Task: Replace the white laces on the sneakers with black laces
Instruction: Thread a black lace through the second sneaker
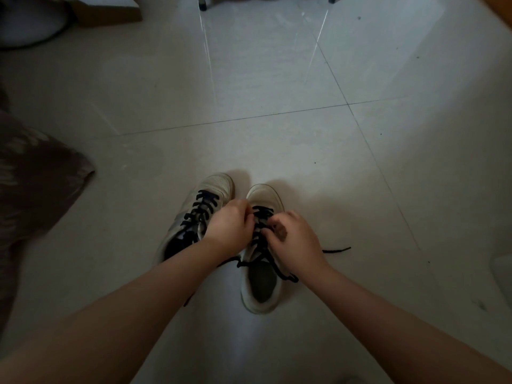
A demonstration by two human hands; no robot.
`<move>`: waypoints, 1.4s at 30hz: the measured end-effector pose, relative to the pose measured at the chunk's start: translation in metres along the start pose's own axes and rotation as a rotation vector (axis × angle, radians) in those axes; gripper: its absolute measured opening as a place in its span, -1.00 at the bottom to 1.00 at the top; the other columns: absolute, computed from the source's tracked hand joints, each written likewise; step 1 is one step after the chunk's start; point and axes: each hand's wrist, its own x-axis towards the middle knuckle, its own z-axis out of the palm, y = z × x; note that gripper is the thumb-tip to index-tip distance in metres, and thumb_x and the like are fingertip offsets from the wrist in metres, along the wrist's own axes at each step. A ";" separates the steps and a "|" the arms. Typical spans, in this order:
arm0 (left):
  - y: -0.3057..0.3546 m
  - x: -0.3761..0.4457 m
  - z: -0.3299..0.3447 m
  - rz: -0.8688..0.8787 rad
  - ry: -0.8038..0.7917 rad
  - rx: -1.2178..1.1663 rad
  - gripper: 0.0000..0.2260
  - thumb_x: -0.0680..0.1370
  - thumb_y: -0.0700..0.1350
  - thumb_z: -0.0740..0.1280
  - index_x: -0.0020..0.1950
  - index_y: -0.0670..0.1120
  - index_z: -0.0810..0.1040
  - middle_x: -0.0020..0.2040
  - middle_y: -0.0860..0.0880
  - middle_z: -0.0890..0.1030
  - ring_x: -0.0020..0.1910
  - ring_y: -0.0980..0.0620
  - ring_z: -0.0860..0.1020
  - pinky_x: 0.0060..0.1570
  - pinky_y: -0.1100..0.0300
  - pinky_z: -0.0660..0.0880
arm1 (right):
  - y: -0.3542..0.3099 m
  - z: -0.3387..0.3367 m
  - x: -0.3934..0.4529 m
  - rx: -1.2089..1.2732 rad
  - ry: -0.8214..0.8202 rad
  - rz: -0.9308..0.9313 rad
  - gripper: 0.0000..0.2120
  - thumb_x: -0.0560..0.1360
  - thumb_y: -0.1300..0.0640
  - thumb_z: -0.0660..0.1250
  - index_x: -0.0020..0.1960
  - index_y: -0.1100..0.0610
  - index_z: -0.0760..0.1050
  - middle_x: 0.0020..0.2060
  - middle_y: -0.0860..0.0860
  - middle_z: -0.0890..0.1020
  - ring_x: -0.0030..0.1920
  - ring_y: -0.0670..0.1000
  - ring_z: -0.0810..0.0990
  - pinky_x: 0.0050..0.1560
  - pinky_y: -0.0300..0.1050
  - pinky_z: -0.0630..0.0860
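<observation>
Now both hands' grip on black lace [260,231] over right sneaker [261,286].

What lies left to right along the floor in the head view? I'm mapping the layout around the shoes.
Brown cloth → left sneaker → right sneaker → loose black lace end → pale object at the right edge.

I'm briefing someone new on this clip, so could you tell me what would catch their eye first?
Two pale sneakers threaded with black laces stand side by side on the grey tiled floor. The left hand and right hand both work the black lace of the right-side sneaker; a loose end trails right.
</observation>
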 end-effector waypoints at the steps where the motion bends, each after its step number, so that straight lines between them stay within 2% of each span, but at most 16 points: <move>1: 0.000 -0.001 0.002 -0.001 -0.005 0.014 -0.89 0.59 -0.14 0.18 -0.03 -0.18 0.43 -0.05 -0.14 0.52 -0.10 -0.13 0.52 -0.21 0.15 0.33 | -0.001 0.003 -0.001 0.034 -0.024 0.036 -0.87 0.48 0.03 0.36 -0.02 0.06 0.53 -0.15 -0.09 0.45 -0.16 -0.06 0.47 -0.17 -0.13 0.43; 5: -0.004 -0.002 0.003 -0.002 -0.071 -0.011 -0.87 0.62 -0.16 0.14 0.01 -0.22 0.38 -0.02 -0.18 0.49 -0.05 -0.16 0.50 -0.21 0.19 0.25 | -0.001 0.005 0.000 0.101 -0.046 0.106 -0.92 0.42 0.11 0.38 -0.11 0.02 0.51 -0.26 -0.08 0.46 -0.23 -0.03 0.47 -0.20 -0.09 0.46; 7: -0.010 0.001 -0.002 0.062 -0.149 0.020 -0.88 0.62 -0.16 0.15 0.04 -0.21 0.39 0.02 -0.18 0.49 -0.03 -0.14 0.49 -0.15 0.20 0.30 | -0.002 0.002 0.002 0.113 -0.069 0.142 -0.91 0.39 0.11 0.39 -0.14 -0.02 0.50 -0.29 -0.06 0.48 -0.26 -0.03 0.48 -0.23 -0.12 0.46; 9: -0.012 0.000 -0.009 0.121 -0.179 0.085 -0.88 0.62 -0.14 0.16 0.06 -0.19 0.38 0.04 -0.15 0.47 -0.05 -0.11 0.49 -0.10 0.10 0.39 | -0.004 0.000 0.005 0.114 -0.110 0.163 -0.93 0.40 0.12 0.39 -0.12 0.01 0.55 -0.31 -0.06 0.50 -0.28 -0.07 0.48 -0.28 -0.21 0.42; 11: -0.014 -0.004 -0.014 0.188 -0.063 0.074 -0.87 0.60 -0.12 0.21 0.03 -0.18 0.42 -0.02 -0.12 0.48 -0.13 -0.11 0.50 -0.17 0.03 0.44 | -0.005 -0.002 0.009 0.132 -0.150 0.184 -0.92 0.45 0.13 0.37 -0.07 0.08 0.60 -0.31 -0.09 0.54 -0.29 -0.12 0.48 -0.31 -0.33 0.37; 13: -0.015 -0.010 -0.016 0.271 0.048 0.061 -0.87 0.56 -0.10 0.30 -0.02 -0.16 0.51 -0.06 -0.06 0.51 -0.20 -0.07 0.52 -0.28 0.07 0.46 | -0.002 -0.007 0.012 0.137 -0.168 0.191 -0.88 0.50 0.11 0.33 -0.07 0.11 0.63 -0.25 -0.06 0.59 -0.23 -0.11 0.52 -0.32 -0.45 0.33; 15: -0.015 -0.014 -0.015 0.315 -0.002 0.120 -0.86 0.54 -0.07 0.33 0.02 -0.10 0.59 -0.01 -0.02 0.53 -0.13 -0.05 0.56 -0.23 0.11 0.49 | 0.004 -0.012 0.013 0.109 -0.173 0.176 -0.89 0.49 0.10 0.36 -0.06 0.10 0.64 -0.21 -0.03 0.64 -0.21 -0.12 0.54 -0.33 -0.52 0.29; 18: -0.010 -0.017 -0.010 0.230 -0.061 0.163 -0.80 0.56 -0.04 0.29 0.14 -0.04 0.61 0.11 0.00 0.51 0.00 -0.03 0.55 -0.10 0.13 0.52 | 0.006 -0.016 0.011 0.048 -0.194 0.151 -0.90 0.46 0.10 0.40 -0.06 0.09 0.64 -0.20 -0.04 0.63 -0.19 -0.10 0.55 -0.28 -0.40 0.37; 20: -0.004 -0.018 -0.006 0.213 -0.025 0.154 -0.80 0.56 -0.07 0.28 0.13 -0.06 0.61 0.12 -0.02 0.48 -0.02 -0.05 0.55 -0.13 0.11 0.52 | 0.001 -0.014 0.011 -0.060 -0.217 0.094 -0.89 0.47 0.09 0.35 -0.07 0.10 0.59 -0.15 0.02 0.60 -0.12 0.01 0.56 -0.18 -0.20 0.44; 22: 0.001 -0.019 -0.002 0.202 -0.013 0.160 -0.80 0.56 -0.08 0.26 0.10 -0.08 0.59 0.10 -0.03 0.47 -0.07 -0.07 0.55 -0.19 0.08 0.51 | -0.008 -0.014 0.011 -0.167 -0.275 0.044 -0.87 0.49 0.07 0.29 -0.06 0.13 0.49 -0.08 0.07 0.53 -0.05 0.09 0.52 -0.13 -0.10 0.42; 28: -0.004 -0.023 0.005 0.123 0.024 0.068 -0.86 0.53 -0.12 0.28 -0.02 -0.19 0.51 -0.01 -0.08 0.44 -0.21 -0.11 0.52 -0.26 0.02 0.48 | -0.017 -0.014 0.018 -0.329 -0.394 -0.010 -0.77 0.59 0.11 0.12 0.09 0.25 0.41 0.09 0.18 0.48 0.08 0.20 0.49 -0.07 -0.04 0.37; 31: -0.008 -0.024 0.007 -0.027 0.081 -0.090 -0.91 0.52 -0.16 0.29 -0.08 -0.18 0.48 -0.04 -0.08 0.42 -0.23 -0.02 0.46 -0.21 0.12 0.41 | -0.010 -0.017 0.015 -0.260 -0.355 0.022 -0.84 0.56 0.10 0.15 0.01 0.19 0.41 -0.04 0.12 0.48 -0.03 0.16 0.49 -0.16 -0.10 0.32; 33: -0.007 -0.024 0.008 -0.154 0.115 -0.177 -0.92 0.51 -0.17 0.28 -0.15 -0.16 0.43 -0.07 -0.07 0.41 -0.29 0.09 0.38 -0.24 0.21 0.28 | -0.002 -0.018 0.010 -0.164 -0.310 0.096 -0.89 0.54 0.10 0.18 -0.12 0.13 0.37 -0.15 0.05 0.44 -0.16 0.06 0.44 -0.21 -0.15 0.28; 35: -0.007 -0.023 0.011 -0.200 0.105 -0.220 -0.90 0.51 -0.18 0.27 -0.19 -0.14 0.40 -0.10 -0.06 0.40 -0.32 0.15 0.33 -0.29 0.28 0.20 | 0.004 -0.017 0.006 -0.110 -0.274 0.152 -0.87 0.53 0.11 0.20 -0.17 0.11 0.34 -0.20 0.01 0.43 -0.22 0.03 0.42 -0.24 -0.14 0.28; 39: -0.008 -0.019 0.009 -0.111 0.021 -0.197 -0.95 0.53 -0.18 0.26 -0.12 -0.12 0.45 -0.08 -0.06 0.44 -0.26 0.12 0.39 -0.25 0.33 0.29 | 0.005 -0.018 0.003 -0.001 -0.203 0.198 -0.90 0.49 0.14 0.26 -0.19 0.12 0.42 -0.30 -0.05 0.45 -0.25 0.00 0.45 -0.24 -0.10 0.39; 42: -0.012 -0.018 0.006 0.028 -0.019 -0.148 -0.89 0.54 -0.13 0.31 0.03 -0.11 0.53 -0.05 -0.01 0.48 -0.15 0.08 0.50 -0.11 0.21 0.47 | 0.004 -0.018 0.002 0.019 -0.178 0.164 -0.92 0.48 0.15 0.27 -0.17 0.14 0.44 -0.26 -0.03 0.44 -0.23 0.00 0.45 -0.20 -0.08 0.41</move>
